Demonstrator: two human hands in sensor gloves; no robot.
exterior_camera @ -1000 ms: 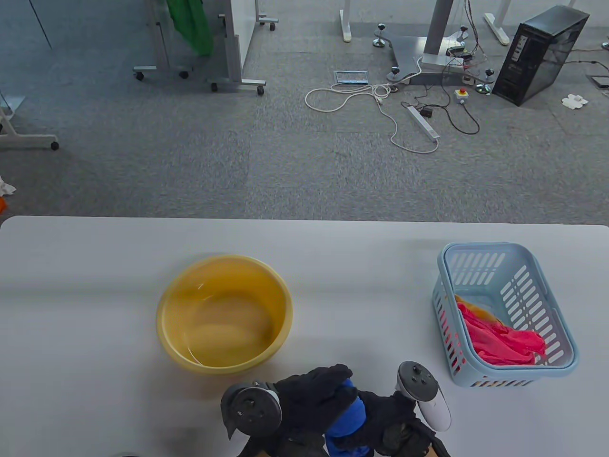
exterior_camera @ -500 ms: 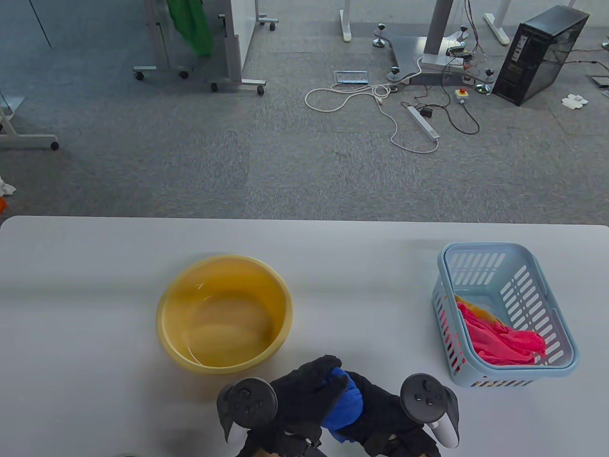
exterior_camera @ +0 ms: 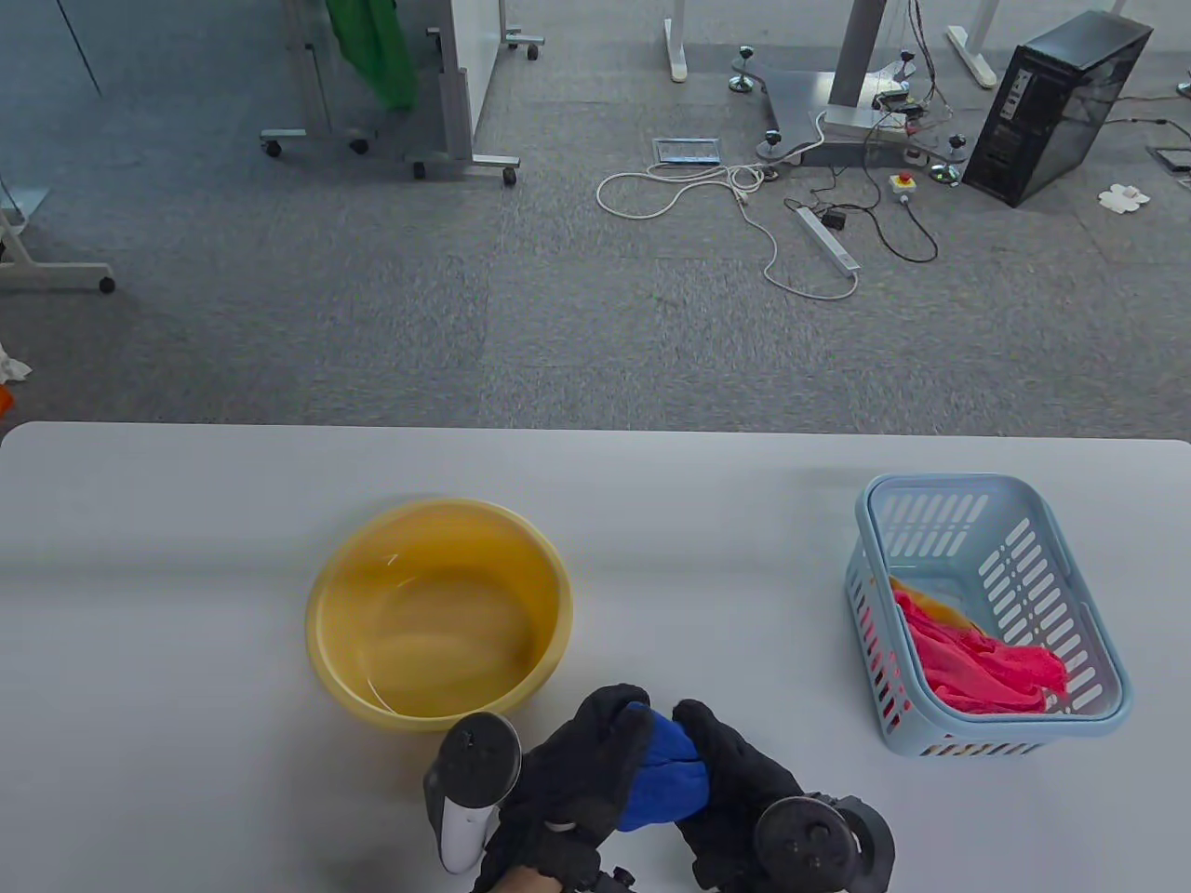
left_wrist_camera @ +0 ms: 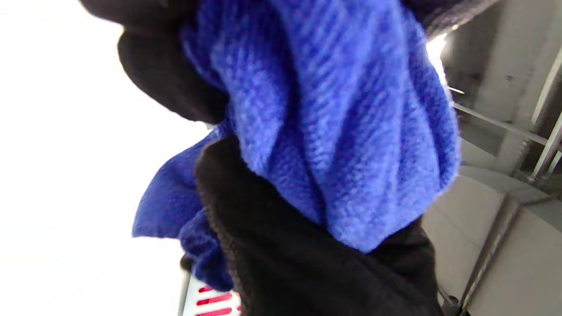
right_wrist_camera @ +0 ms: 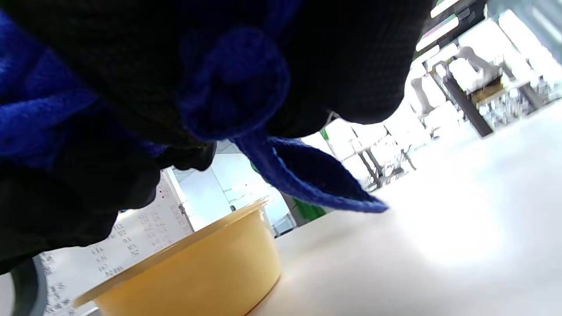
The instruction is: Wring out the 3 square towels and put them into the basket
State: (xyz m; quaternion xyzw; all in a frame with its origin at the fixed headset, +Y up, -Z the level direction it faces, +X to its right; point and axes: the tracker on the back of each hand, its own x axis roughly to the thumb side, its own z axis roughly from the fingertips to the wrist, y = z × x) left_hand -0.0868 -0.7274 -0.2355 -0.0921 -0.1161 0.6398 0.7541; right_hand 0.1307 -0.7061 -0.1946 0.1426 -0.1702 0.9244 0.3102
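A bunched blue towel (exterior_camera: 662, 770) is clamped between both gloved hands near the table's front edge, just right of the yellow basin (exterior_camera: 437, 614). My left hand (exterior_camera: 595, 753) curls round its left side and my right hand (exterior_camera: 730, 767) curls round its right side. The left wrist view is filled by the blue towel (left_wrist_camera: 333, 127) squeezed by black fingers (left_wrist_camera: 281, 245). A corner of the blue towel (right_wrist_camera: 307, 175) hangs below the right glove above the table. The light blue basket (exterior_camera: 1103, 642) at the right holds a pink towel (exterior_camera: 977, 665) over a yellow one (exterior_camera: 935, 606).
The yellow basin (right_wrist_camera: 193, 267) holds a little water and stands close to the left of the hands. Bare white tabletop (exterior_camera: 735, 577) lies between basin and basket. Beyond the table's far edge is grey carpet with cables and a computer tower (exterior_camera: 1056, 107).
Both hands have twisted round the blue towel: the left tracker swung down to the left, the right tracker dropped to the bottom edge, and the knuckles rose towards the basin.
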